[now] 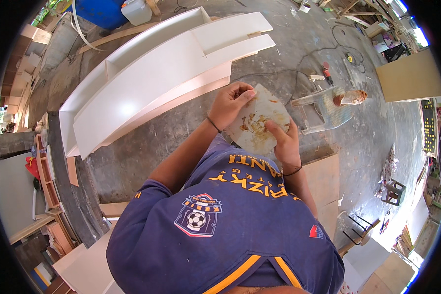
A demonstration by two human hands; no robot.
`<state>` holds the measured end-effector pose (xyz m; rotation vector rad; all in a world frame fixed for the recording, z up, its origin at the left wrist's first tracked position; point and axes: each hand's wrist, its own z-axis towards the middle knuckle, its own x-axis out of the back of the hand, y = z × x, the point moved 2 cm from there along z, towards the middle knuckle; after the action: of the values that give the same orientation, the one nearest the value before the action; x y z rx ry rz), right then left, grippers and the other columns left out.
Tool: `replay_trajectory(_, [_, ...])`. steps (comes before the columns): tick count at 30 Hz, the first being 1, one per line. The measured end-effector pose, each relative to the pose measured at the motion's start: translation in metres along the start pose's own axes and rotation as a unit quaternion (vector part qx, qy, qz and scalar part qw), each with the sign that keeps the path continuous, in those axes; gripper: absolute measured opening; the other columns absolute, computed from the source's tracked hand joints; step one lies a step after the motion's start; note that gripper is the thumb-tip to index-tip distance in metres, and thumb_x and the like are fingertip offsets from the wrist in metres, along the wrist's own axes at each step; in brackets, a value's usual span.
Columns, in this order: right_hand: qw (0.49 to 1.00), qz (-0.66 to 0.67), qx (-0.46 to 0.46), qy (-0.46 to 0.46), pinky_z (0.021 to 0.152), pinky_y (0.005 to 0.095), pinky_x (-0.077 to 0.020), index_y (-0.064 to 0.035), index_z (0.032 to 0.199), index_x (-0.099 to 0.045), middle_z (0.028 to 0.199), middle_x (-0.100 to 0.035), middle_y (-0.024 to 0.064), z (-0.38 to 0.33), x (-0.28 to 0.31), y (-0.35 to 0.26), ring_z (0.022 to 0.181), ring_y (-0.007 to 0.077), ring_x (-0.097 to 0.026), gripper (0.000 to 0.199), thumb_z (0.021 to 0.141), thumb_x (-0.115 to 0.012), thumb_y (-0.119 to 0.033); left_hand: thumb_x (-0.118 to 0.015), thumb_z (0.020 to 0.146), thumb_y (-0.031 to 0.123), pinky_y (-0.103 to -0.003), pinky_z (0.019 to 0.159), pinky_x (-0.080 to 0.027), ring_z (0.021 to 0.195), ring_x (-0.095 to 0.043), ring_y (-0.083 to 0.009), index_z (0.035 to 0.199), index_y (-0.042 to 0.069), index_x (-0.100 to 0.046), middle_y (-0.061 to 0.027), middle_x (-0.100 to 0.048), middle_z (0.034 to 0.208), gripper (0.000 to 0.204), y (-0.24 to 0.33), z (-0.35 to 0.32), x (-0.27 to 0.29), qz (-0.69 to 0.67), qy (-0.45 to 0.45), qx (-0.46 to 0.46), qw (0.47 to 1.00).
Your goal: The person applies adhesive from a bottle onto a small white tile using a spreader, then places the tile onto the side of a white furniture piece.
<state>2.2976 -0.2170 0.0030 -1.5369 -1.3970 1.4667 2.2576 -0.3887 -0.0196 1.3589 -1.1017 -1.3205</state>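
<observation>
A flat, roundish pale grey sheet [259,120], stained with yellow-brown smears, is held up in front of my chest between both hands. My left hand [228,104] pinches its upper left edge between thumb and curled fingers. On the opposite side, my right hand [287,143] grips it, thumb lying on the stained face and fingers behind. Just beyond the left hand, a long white cabinet-like piece [147,73] with open compartments lies at an angle. To the right of the sheet is a worn, pale plastic stool [335,109], carrying a clear bag with brown contents [353,97].
A red power tool [327,74] and a power strip [316,77] lie on the concrete floor, with dark cables trailing around. A blue drum [100,12] and a white jerrycan [136,12] stand at the far left. Wooden boards [322,179] are close on my right.
</observation>
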Motion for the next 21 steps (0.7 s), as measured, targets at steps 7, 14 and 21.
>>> replay_trajectory(7, [0.993, -0.095, 0.068, 0.012, 0.081, 0.0272, -0.0465, 0.0047, 0.119, -0.049, 0.103, -0.062, 0.0094, -0.006, -0.023, 0.012, 0.092, 0.0143, -0.058, 0.035, 0.087, -0.055, -0.006, -0.053, 0.09, 0.017, -0.027, 0.06, -0.043, 0.064, -0.051, -0.0109, 0.087, 0.001, -0.057, -0.0061, -0.057, 0.069, 0.017, -0.013, 0.003, -0.007, 0.152, 0.08, -0.042, 0.984])
replay_trajectory(14, [0.964, -0.249, 0.093, -0.007, 0.078, 0.0256, -0.0466, 0.0042, 0.121, -0.048, 0.104, -0.061, 0.0083, -0.007, -0.033, 0.007, 0.091, 0.0127, -0.058, 0.035, 0.088, -0.054, -0.006, -0.046, 0.094, 0.023, -0.023, 0.062, -0.04, 0.066, -0.046, -0.0076, 0.085, 0.002, -0.055, 0.0003, -0.052, 0.071, 0.025, -0.029, 0.011, -0.007, 0.142, 0.167, -0.049, 0.974])
replay_trajectory(21, [0.997, -0.059, 0.039, 0.015, 0.082, 0.0267, -0.0464, 0.0052, 0.122, -0.047, 0.107, -0.06, 0.0097, -0.002, -0.017, 0.016, 0.095, 0.0143, -0.057, 0.037, 0.088, -0.054, -0.006, -0.052, 0.092, 0.019, -0.018, 0.058, -0.038, 0.065, -0.046, -0.0011, 0.084, 0.004, -0.057, 0.0048, -0.054, 0.073, 0.017, -0.027, 0.011, 0.002, -0.089, 0.01, 0.065, 0.994])
